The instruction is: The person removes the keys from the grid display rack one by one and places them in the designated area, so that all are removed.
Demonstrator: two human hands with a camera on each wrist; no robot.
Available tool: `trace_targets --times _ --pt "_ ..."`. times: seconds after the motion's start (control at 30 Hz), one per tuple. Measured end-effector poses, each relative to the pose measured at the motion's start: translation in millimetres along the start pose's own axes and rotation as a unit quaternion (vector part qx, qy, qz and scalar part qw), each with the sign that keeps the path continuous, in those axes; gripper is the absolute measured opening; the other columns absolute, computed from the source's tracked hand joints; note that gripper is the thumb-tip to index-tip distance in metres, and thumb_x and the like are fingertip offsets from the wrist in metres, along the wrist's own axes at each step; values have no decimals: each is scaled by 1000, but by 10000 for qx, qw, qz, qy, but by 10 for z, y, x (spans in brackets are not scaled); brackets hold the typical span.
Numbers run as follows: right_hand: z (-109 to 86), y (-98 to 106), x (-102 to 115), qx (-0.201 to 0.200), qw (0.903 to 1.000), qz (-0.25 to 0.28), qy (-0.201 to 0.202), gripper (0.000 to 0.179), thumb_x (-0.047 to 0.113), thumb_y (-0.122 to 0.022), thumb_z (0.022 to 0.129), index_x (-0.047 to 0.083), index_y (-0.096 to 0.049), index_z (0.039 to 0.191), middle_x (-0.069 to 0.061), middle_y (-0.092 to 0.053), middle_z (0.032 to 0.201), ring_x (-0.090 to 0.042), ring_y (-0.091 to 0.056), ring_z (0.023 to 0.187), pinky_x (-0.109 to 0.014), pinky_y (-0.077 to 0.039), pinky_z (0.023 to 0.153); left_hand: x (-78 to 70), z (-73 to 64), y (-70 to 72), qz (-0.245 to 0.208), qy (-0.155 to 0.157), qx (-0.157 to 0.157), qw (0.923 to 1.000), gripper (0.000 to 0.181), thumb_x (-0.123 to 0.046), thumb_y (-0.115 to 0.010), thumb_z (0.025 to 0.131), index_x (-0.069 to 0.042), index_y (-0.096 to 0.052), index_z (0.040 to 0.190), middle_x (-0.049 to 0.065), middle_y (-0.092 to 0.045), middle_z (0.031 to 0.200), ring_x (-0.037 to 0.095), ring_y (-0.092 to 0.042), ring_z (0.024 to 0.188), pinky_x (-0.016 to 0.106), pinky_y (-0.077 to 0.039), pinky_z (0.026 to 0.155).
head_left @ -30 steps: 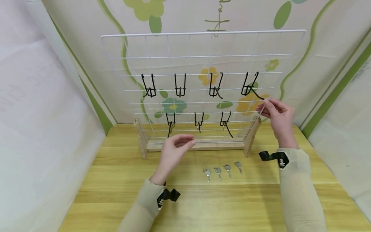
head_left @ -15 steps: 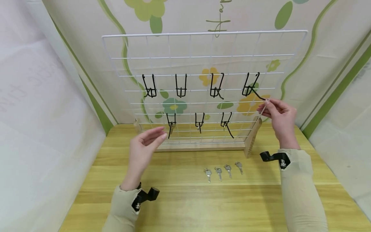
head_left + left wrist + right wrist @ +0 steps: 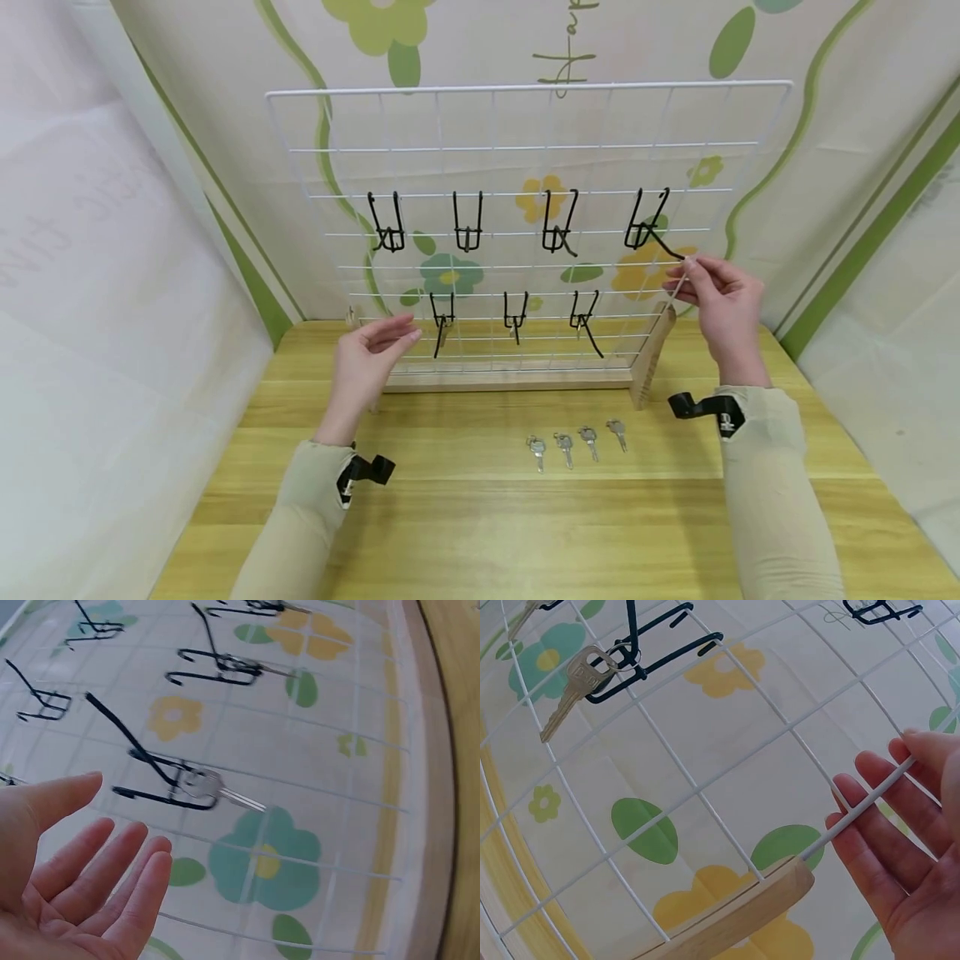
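Note:
A white wire grid (image 3: pixel 525 87) stands upright in a wooden base (image 3: pixel 510 382). My right hand (image 3: pixel 727 310) holds its right edge bar, thumb on the near side and fingers behind. My left hand (image 3: pixel 362 367) is in the air by the grid's lower left, fingers loosely bent and holding nothing. Beside it is the lower left black hook (image 3: pixel 442 321), from which a silver key (image 3: pixel 201 782) hangs. Another key (image 3: pixel 579 681) hangs on a lower hook in the right wrist view. Several small keys (image 3: pixel 565 448) lie in a row on the table.
An upper row of several black hooks (image 3: pixel 467 229) spans the grid, with three hooks in the lower row. Behind stands a flower-printed cloth (image 3: pixel 570 50). White panels flank the wooden table (image 3: pixel 480 542) on both sides.
My left hand has moved left, away from the front of the lower hooks, and slightly up. My right hand stays on the grid's edge. The keys on the table have not moved.

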State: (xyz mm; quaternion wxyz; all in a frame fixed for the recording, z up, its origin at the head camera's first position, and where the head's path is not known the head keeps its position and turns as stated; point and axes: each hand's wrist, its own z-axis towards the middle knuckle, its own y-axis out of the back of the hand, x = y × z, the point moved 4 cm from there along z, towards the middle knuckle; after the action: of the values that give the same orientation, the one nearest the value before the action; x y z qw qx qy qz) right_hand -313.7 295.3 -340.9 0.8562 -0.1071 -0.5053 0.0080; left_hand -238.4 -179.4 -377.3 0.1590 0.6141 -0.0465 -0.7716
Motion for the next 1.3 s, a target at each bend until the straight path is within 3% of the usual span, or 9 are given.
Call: trace_targets --times 0.23,0.47,0.67,1.3 --pt "3 4 6 -2 9999 -96 74 32 13 -72 96 -14 -67 114 -14 -74 90 -21 -74 77 -30 -60 75 161 74 -132 -177 -126 108 9997 33 -18 -80 92 -3 -73 120 5 -74 110 18 -71 99 25 -57 85" --pt "-20 6 12 -63 9995 -225 199 32 13 -71 97 -15 -67 112 -14 -74 89 -21 -74 77 -28 -60 73 210 122 -302 -293 -204 190 9992 27 -11 -78 92 -3 -74 118 8 -74 112 20 -71 100 27 -58 85" --pt "-24 -2 11 -47 9997 -167 167 36 13 -71 97 -18 -65 114 -16 -74 89 -22 -74 77 -30 -60 74 218 122 -381 -195 -76 -12 9998 28 -19 -80 92 -8 -75 117 5 -74 112 21 -72 98 27 -58 83" --pt "-41 0 -8 -52 9996 -270 41 34 17 -72 97 -12 -69 113 -15 -74 90 -22 -74 78 -30 -60 76 179 144 -473 -347 127 -435 9984 18 -18 -80 92 -4 -74 102 9 -74 100 18 -70 88 22 -56 73"
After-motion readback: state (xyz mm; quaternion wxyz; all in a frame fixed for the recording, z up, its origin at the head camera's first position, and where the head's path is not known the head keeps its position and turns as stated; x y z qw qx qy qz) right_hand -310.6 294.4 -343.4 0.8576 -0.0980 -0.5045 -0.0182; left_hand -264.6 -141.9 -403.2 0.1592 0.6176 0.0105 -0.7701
